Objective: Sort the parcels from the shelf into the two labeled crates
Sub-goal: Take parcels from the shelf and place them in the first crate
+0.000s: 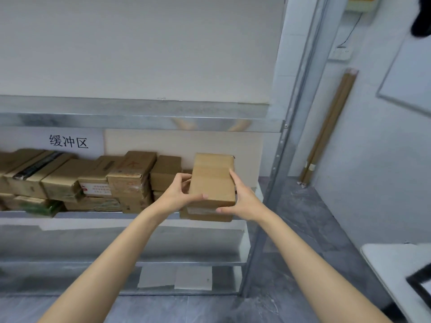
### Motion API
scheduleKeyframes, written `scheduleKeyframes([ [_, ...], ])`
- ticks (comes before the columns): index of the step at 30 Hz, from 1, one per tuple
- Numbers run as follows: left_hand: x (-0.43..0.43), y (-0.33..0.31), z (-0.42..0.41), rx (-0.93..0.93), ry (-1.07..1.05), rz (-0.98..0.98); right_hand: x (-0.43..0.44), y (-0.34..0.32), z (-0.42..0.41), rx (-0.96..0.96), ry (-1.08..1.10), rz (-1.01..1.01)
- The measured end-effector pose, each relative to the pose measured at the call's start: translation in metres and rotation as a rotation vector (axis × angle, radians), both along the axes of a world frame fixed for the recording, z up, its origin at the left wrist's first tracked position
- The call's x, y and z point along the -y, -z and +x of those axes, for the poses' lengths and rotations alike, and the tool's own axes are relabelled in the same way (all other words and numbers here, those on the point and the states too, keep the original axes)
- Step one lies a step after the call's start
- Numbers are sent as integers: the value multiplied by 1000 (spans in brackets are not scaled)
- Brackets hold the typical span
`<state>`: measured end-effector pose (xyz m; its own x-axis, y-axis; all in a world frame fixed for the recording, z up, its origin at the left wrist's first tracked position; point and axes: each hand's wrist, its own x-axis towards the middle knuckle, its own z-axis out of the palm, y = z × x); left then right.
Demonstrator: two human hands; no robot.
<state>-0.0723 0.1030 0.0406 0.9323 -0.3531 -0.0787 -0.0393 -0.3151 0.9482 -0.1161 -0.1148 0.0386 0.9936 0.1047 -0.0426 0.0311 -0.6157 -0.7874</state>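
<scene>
We read 缓冲区 in black on a white paper sign (70,141) fixed at the back of the shelf (140,122). A white label (96,190) on one box (100,169) carries red print too small for us to read.

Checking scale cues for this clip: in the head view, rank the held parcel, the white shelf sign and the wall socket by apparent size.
1. Held parcel and white sign: about alike; parcel is nearer, sign partly covered.
2. Wall socket: clearly smallest.

White walls (373,159), grey marbled floor (303,217), metal shelf rack (140,122), wooden poles (330,127) in corner, white table (391,264)
</scene>
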Motion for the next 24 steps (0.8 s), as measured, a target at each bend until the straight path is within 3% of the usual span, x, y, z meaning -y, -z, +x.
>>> scheduleKeyframes([
  [5,33,-26,-47,-17,-33,-103,28,-28,-63,77,22,132],
  [12,108,-56,-110,45,46,-137,81,-56,-143,170,295,313],
  [24,277,-84,-222,40,407,-231,216,-89,-305,320,717,303],
])
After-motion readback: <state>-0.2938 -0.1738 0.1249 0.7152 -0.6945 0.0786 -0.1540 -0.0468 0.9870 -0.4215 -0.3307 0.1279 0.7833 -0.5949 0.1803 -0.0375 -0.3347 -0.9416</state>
